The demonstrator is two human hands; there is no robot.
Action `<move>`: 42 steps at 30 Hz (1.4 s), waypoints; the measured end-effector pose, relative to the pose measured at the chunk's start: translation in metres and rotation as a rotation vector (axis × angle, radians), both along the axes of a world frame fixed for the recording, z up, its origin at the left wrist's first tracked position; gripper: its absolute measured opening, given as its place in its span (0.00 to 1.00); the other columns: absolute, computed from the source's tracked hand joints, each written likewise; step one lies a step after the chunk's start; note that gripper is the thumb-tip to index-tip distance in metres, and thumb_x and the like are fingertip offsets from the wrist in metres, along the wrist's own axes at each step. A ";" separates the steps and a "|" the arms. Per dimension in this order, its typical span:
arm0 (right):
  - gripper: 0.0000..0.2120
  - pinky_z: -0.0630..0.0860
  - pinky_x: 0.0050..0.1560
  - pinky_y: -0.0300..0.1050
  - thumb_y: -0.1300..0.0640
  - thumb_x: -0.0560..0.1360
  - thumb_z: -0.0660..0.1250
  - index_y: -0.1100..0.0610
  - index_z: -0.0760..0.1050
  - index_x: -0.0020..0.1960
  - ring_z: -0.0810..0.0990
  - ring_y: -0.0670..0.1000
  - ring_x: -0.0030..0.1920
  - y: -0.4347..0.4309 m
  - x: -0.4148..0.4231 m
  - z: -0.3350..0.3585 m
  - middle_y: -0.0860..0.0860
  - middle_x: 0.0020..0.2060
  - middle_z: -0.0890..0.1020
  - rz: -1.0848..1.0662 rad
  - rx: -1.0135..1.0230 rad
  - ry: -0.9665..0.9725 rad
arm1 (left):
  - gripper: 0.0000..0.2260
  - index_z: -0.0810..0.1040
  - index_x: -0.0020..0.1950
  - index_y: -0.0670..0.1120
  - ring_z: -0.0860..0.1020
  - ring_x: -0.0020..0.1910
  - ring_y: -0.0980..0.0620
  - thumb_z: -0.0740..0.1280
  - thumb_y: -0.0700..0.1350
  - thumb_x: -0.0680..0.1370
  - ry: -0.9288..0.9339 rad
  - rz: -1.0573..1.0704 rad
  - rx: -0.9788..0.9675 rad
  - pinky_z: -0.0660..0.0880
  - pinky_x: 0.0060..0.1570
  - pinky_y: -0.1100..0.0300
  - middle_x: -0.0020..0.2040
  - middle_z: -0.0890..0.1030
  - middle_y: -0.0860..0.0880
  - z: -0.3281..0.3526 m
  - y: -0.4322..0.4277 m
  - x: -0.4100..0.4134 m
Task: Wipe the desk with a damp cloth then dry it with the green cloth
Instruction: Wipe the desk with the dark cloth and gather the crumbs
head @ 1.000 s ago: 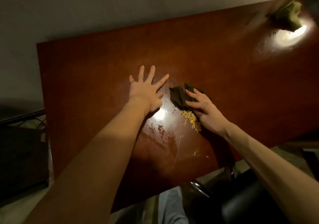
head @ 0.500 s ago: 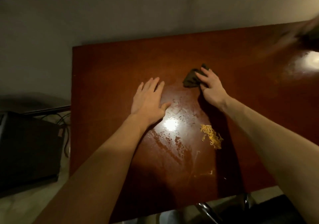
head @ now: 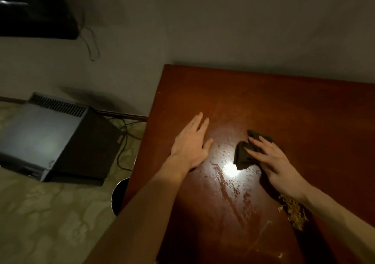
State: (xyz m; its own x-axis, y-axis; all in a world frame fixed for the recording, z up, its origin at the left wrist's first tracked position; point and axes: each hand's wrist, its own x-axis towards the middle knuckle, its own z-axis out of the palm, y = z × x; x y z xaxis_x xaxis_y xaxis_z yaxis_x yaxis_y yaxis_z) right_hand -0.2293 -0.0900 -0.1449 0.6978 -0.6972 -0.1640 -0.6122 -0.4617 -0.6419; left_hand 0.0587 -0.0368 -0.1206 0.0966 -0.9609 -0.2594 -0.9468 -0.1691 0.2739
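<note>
The reddish-brown desk (head: 263,93) fills the right half of the head view, with wet streaks glinting near its middle. My right hand (head: 272,162) presses flat on a dark crumpled damp cloth (head: 242,157), fingers spread over it. My left hand (head: 191,143) rests palm down on the desk to the left of the cloth, fingers together and holding nothing. A small pile of yellow noodle crumbs (head: 294,213) lies under my right forearm. The green cloth is out of view.
A dark box-shaped appliance (head: 50,139) with cables sits on the floor left of the desk. A round metal bin (head: 119,194) stands by the desk's left edge. A black object (head: 36,9) hangs at the top left against the grey wall.
The view has swung left, so the desk's right end with the green cloth has left the frame. My right hand has slid the damp cloth back toward me, near the wet patch. The crumbs lie under my forearm.
</note>
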 end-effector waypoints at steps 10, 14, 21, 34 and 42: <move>0.24 0.51 0.81 0.58 0.61 0.81 0.61 0.55 0.68 0.78 0.54 0.63 0.81 -0.101 0.136 -0.012 0.57 0.80 0.62 -0.213 -0.133 0.103 | 0.28 0.51 0.85 0.46 0.49 0.85 0.48 0.44 0.57 0.88 -0.076 0.399 -0.032 0.50 0.83 0.51 0.86 0.49 0.46 -0.004 0.042 0.053; 0.26 0.49 0.81 0.52 0.58 0.84 0.58 0.52 0.61 0.82 0.49 0.58 0.83 -0.128 0.235 -0.011 0.53 0.83 0.56 -0.193 -0.131 0.141 | 0.24 0.59 0.84 0.47 0.63 0.80 0.51 0.51 0.51 0.88 0.135 0.438 -0.157 0.61 0.76 0.57 0.83 0.62 0.50 -0.001 0.058 0.081; 0.27 0.43 0.82 0.51 0.61 0.82 0.57 0.47 0.65 0.80 0.47 0.55 0.83 -0.115 0.343 -0.008 0.50 0.83 0.56 -0.004 -0.110 0.135 | 0.20 0.64 0.81 0.47 0.70 0.75 0.54 0.53 0.44 0.88 0.441 0.573 -0.333 0.63 0.73 0.62 0.77 0.71 0.49 -0.011 0.060 0.097; 0.32 0.45 0.82 0.55 0.60 0.76 0.67 0.53 0.67 0.79 0.53 0.56 0.82 0.063 0.292 -0.013 0.53 0.81 0.63 -0.128 -0.126 -0.026 | 0.17 0.76 0.71 0.49 0.74 0.66 0.50 0.53 0.51 0.88 0.560 0.757 -0.284 0.66 0.66 0.59 0.69 0.73 0.48 -0.004 0.049 0.099; 0.34 0.45 0.82 0.54 0.62 0.77 0.67 0.58 0.61 0.81 0.51 0.54 0.82 0.180 0.283 -0.012 0.52 0.80 0.63 -0.502 -0.140 -0.048 | 0.05 0.75 0.48 0.49 0.72 0.55 0.48 0.68 0.49 0.78 0.288 0.311 -0.259 0.74 0.60 0.46 0.53 0.71 0.52 -0.011 0.085 0.093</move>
State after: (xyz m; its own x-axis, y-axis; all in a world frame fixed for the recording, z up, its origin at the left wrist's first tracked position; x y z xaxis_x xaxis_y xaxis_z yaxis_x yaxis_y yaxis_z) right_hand 0.0533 0.0901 -0.1571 0.2763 -0.9609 -0.0210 -0.7518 -0.2025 -0.6276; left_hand 0.1519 0.0477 -0.1318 0.3486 -0.9344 -0.0740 -0.7421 -0.3233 0.5871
